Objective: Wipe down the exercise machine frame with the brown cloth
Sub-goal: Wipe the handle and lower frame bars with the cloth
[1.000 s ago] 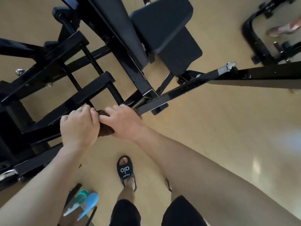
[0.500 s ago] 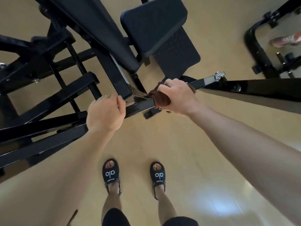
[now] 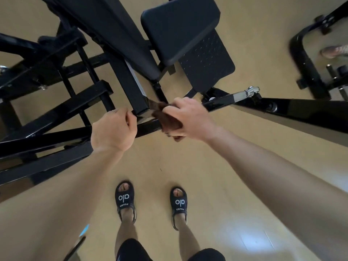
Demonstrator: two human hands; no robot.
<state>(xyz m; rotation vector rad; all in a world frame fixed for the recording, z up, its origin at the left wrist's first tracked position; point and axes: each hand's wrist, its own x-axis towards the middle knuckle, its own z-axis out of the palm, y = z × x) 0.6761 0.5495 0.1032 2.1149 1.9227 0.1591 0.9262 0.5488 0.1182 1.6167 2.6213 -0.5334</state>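
— Where's the brown cloth [image 3: 167, 120]?

— Bunched in the right hand [image 3: 190, 117], wrapped over a black bar [image 3: 150, 127] of the exercise machine frame [image 3: 56, 102]. The fingers are curled round both cloth and bar, and a dark fold sticks out toward the left hand.

— And the left hand [image 3: 114, 129]?

— It grips the same bar just beside the cloth, fingers curled over the top, thumb side toward the right hand. The two hands are near each other but not touching.

— How does the frame look?

— Glossy black square tubing, several bars crossing beyond the left hand. Past the right hand the bar ends in a silver fitting [image 3: 248, 92]. Beyond both hands sit a dark padded seat [image 3: 180, 27] and a perforated black plate [image 3: 207, 66].

— Any writing?

— The black sandals [image 3: 125, 199] below the hands read "alo" in white; the smaller line under it is too small to be sure of.

— Anything else?

— A tan floor [image 3: 207, 176], and far beyond the right hand, another machine's black base [image 3: 308, 70] with someone's shoe [image 3: 334, 50] beside it.
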